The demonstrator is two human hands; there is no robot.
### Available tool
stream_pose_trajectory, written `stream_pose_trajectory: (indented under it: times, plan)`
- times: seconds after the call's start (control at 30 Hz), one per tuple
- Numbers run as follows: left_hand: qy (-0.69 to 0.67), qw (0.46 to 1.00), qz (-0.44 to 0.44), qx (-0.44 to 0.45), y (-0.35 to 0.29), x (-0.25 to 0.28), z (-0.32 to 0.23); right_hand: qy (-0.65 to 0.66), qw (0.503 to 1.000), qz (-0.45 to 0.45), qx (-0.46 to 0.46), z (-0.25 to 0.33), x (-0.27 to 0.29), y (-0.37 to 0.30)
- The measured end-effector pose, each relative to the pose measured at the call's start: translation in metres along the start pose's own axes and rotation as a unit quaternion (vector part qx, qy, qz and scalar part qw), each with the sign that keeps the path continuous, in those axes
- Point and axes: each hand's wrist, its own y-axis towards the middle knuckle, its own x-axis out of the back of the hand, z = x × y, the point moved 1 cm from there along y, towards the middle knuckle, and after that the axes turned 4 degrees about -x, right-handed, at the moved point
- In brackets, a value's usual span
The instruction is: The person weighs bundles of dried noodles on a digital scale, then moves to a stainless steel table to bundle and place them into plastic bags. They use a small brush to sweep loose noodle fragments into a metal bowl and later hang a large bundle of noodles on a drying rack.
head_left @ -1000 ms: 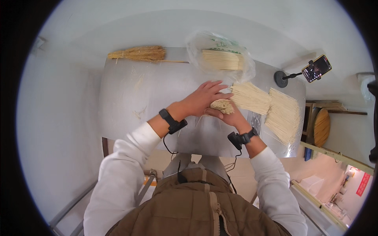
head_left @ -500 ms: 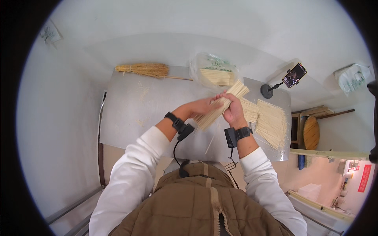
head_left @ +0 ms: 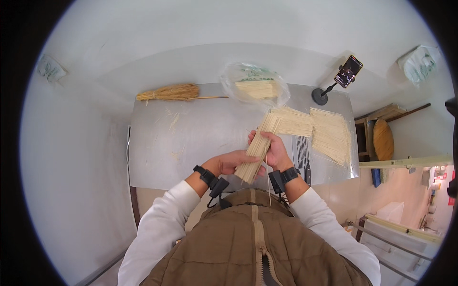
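A thick bundle of dried noodles (head_left: 261,143) slants across in front of me, above the near part of the metal table (head_left: 205,128). Around its lower end my left hand (head_left: 233,162) is closed, thumb on top. My right hand (head_left: 276,152) grips the bundle higher up, its thumb over the upper face and its fingertips showing on the far side. One loose strand hangs down from the bundle toward my vest. To the right lie two flat layers of noodles, a smaller pile (head_left: 293,121) and a larger pile (head_left: 330,136).
A dark-handled knife (head_left: 307,175) lies below the noodle piles. Behind the bundle rests a clear plastic bag (head_left: 229,88) with more noodles. A straw broom (head_left: 171,92) lies at the back left; a phone (head_left: 348,71) on a stand is back right. Noodle scraps (head_left: 175,119) lie on the left.
Both hands have brought the noodle bundle nearer to me and slightly left. The bundle's strands look more even. The knife beside the piles has come into sight.
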Motion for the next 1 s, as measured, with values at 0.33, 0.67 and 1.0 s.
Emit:
stream_pose_trajectory:
  times: [0.33, 0.67, 1.0]
  plan:
    - [-0.011, 0.999, -0.030, 0.040, -0.002, -0.035, 0.021, 0.013, 1.000, -0.007, -0.006, -0.010, 0.020, -0.022]
    - [0.160, 0.983, -0.085, -0.036, 0.014, -0.018, -0.014, -0.020, 0.989, -0.105, 0.101, 0.010, 0.000, 0.010]
    - [0.098, 0.994, -0.045, -0.021, -0.020, -0.033, 0.033, 0.006, 0.992, 0.125, -0.014, -0.010, -0.001, -0.038]
